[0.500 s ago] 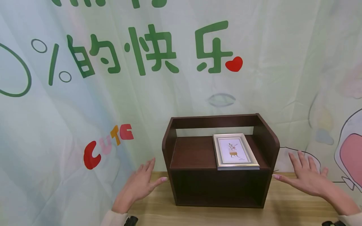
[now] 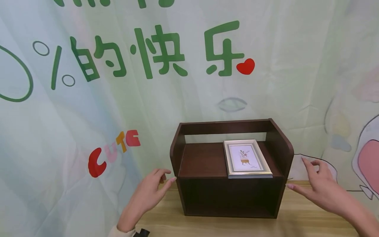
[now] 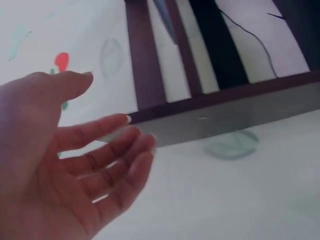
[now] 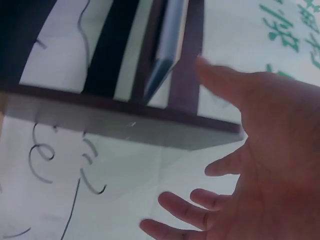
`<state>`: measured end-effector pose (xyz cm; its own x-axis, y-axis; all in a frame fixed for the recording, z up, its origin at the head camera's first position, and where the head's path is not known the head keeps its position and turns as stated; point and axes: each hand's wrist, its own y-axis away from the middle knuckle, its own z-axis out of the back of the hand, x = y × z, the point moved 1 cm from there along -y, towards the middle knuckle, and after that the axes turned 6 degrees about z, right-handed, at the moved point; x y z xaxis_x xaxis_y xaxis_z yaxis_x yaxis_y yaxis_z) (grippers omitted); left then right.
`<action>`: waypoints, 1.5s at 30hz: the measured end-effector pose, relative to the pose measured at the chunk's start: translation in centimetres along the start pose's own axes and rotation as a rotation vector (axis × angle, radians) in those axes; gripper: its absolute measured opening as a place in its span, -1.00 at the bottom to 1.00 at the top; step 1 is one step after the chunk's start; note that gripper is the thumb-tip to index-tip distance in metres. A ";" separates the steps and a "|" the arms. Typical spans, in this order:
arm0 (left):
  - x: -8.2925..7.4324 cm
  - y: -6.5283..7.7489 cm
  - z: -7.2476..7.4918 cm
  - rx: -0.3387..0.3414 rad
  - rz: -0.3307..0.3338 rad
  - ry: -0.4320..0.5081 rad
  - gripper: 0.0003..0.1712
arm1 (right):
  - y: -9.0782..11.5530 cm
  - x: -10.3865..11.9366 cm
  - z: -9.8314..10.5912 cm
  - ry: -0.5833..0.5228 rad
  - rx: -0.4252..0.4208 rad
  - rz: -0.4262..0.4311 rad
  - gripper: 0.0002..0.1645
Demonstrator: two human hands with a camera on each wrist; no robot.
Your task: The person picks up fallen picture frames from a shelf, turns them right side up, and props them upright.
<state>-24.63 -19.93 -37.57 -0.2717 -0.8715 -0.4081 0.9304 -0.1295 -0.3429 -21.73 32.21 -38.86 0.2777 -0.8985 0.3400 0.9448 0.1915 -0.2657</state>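
Note:
A dark brown wooden desk shelf (image 2: 201, 161) stands upright, with a silver picture frame (image 2: 257, 151) lying face up on the right part of its upper board. Beside the shelf's left side is my left hand (image 2: 148, 192), thumb tip right at the front edge and the other fingers loosely bent. The left wrist view shows that palm (image 3: 65, 200) holding nothing near the side panel. To the right of the shelf, my right hand (image 2: 322, 187) has its thumb pointing at the other side panel. Its fingers (image 4: 185, 210) are spread in the right wrist view, with nothing in them.
The shelf stands on a light wood-grain table (image 2: 225, 227). Close behind and to the left hangs a pale green printed curtain (image 2: 165, 102) with green characters, a red heart and coloured letters. Below the upper board is an open-front compartment (image 2: 228, 196).
Both hands have turned inward, and their fingers have gone from straight and spread to more bent. The left thumb has come slightly nearer the shelf. The shelf and picture frame have stayed put.

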 end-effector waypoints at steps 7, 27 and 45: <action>-2.8 -0.6 1.0 0.006 -0.132 0.010 -0.64 | 0.4 2.5 0.5 -0.037 -0.010 -0.014 0.18; -9.4 -6.6 -3.8 0.391 -0.257 -0.009 -0.22 | -1.5 7.4 -3.3 -0.146 -0.157 0.120 -0.18; -11.9 -13.1 -10.0 0.333 -0.122 -0.096 -0.15 | -5.4 8.6 -5.2 -0.093 -0.154 0.002 -0.22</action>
<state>-36.02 -3.10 -36.68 -0.3760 -0.8785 -0.2948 0.9260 -0.3682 -0.0838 -25.36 21.37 -39.16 0.3010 -0.8563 0.4198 0.9086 0.1239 -0.3988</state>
